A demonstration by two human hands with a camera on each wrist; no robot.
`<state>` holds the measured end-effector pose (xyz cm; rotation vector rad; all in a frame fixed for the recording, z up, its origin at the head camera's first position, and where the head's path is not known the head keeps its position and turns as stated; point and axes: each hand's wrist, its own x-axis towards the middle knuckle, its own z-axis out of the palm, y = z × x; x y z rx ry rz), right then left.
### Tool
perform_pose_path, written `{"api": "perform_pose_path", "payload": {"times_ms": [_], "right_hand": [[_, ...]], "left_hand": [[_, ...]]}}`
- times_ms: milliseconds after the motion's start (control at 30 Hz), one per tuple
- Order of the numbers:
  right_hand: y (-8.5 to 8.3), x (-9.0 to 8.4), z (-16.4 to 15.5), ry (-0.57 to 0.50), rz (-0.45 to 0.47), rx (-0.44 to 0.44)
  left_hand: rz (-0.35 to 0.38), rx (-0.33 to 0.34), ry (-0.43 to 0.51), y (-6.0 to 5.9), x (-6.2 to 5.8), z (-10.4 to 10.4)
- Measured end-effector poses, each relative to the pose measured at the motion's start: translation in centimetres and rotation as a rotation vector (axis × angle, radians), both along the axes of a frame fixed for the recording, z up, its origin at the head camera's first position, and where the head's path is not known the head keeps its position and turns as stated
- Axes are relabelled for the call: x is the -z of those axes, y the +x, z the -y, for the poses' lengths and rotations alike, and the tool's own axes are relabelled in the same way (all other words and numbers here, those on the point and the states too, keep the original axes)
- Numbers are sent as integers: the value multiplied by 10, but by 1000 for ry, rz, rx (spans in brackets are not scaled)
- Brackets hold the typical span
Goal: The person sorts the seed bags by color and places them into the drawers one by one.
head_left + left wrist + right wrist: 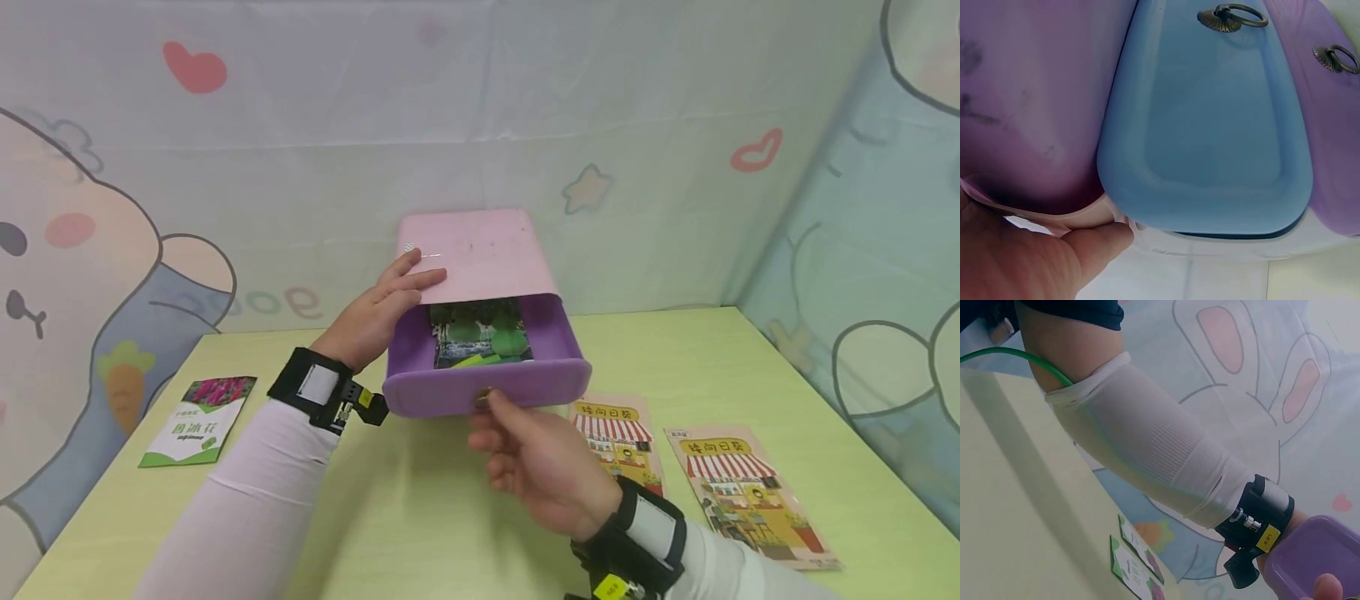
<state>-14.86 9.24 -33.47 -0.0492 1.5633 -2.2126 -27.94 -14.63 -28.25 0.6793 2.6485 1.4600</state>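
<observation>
A: Far left on yellow-green tabletop (390, 500): flat seed packet w/ pink flowers and white-green label (198, 419), lying well apart from both hands.

B: Next, left hand (375, 312)?

A: Rested against left side of small pink plastic drawer cabinet (480, 254). Fingers straight, laid on top edge, thumb under at side per wrist cam. Braced, not clenched. Black wrist strap (318, 390) over white sleeve.

B: Centre?

A: Purple plastic drawer (487, 379), top row, pulled partway out of cabinet, tilted a bit toward viewer. Inside: dark green seed packets (480, 333), lying flat. Left wrist view also showed closed blue plastic drawer front (1210, 125) w/ brass ring pull (1232, 17), beside purple one w/ same ring.

B: Right hand (536, 458)?

A: At drawer front, middle. Thumb and fingertip pinched small brass ring pull (482, 398), other fingers curled loosely beneath. Fingertip seen touching purple rim in right wrist view too.

B: Right of that?

A: Two flat orange-and-red packets w/ striped shop awning print: one (618, 437) just beside right wrist, partly hidden by it, other (750, 496) further right, apart, nr table edge.
</observation>
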Motion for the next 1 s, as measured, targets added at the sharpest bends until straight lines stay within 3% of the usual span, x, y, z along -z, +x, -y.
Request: {"api": "perform_pose_path", "payload": {"times_ms": [600,1000], "right_hand": [[-17,-1,5,4,24,49],[-33,-6,9,12,7,78]], "left_hand": [[1,6,1,2,-1,-1],[47,-1,4,1,-1,0]]}}
